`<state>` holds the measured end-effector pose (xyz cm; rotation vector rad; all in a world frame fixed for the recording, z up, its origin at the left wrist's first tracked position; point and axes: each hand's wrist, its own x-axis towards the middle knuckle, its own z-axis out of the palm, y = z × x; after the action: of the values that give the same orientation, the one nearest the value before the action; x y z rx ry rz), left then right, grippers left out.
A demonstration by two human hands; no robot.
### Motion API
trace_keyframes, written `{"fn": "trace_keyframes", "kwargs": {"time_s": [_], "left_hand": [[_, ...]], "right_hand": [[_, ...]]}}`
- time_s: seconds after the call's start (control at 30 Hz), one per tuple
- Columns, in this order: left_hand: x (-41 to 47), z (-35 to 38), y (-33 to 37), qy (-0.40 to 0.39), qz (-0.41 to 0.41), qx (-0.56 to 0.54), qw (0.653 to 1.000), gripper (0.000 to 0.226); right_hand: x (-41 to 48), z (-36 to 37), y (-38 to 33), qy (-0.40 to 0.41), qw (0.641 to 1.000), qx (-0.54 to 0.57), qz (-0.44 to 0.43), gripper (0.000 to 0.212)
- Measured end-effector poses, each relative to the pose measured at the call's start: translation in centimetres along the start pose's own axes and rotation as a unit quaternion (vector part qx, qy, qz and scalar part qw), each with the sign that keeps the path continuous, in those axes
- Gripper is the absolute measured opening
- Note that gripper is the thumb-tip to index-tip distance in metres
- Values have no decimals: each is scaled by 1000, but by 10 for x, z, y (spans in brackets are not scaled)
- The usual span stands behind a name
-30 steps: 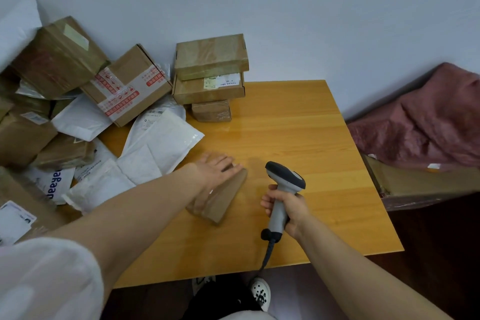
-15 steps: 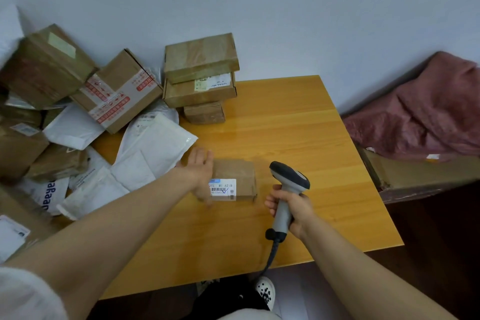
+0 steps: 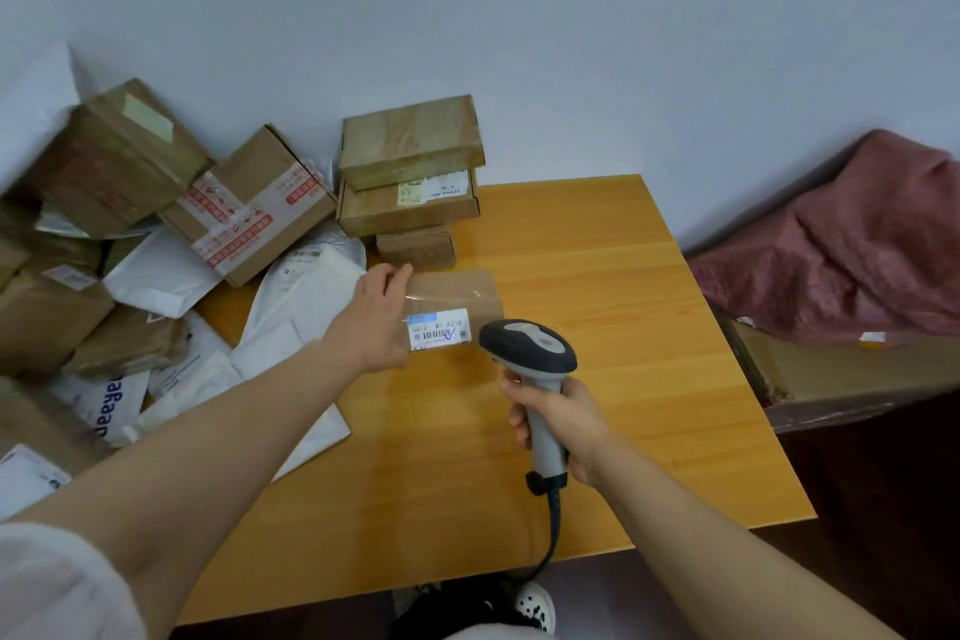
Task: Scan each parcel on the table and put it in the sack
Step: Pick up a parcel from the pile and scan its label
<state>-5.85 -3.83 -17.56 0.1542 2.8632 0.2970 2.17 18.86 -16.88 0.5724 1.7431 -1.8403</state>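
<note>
Parcel (image 3: 457, 294), left fingers (image 3: 395, 276) gripping its edge, now sits nearer the scanner (image 3: 530, 351) clasped by right fingers (image 3: 519, 418).

The table (image 3: 597, 276) is orange-yellow wood with thin darker lines across it. The small parcel (image 3: 457, 291) is brown, and its label (image 3: 439, 329) is white with black bars and a blue tick. The scanner (image 3: 527, 343) has a dark grey head and a light grey handle. The sack (image 3: 841, 265) is dusty pink. One box (image 3: 249, 203) has red and white tape. The wall (image 3: 519, 16) is pale blue-grey.
</note>
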Motion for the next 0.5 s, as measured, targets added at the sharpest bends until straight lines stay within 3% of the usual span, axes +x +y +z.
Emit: {"fn": "trace_keyframes", "kwargs": {"time_s": [0.2, 0.5], "left_hand": [[3, -24, 1, 79, -14, 44, 996, 103], [7, -38, 4, 143, -18, 100, 985, 100]], "right_hand": [[-9, 15, -18, -24, 998, -40, -35, 9], [-23, 19, -32, -25, 998, -43, -50, 20]]}}
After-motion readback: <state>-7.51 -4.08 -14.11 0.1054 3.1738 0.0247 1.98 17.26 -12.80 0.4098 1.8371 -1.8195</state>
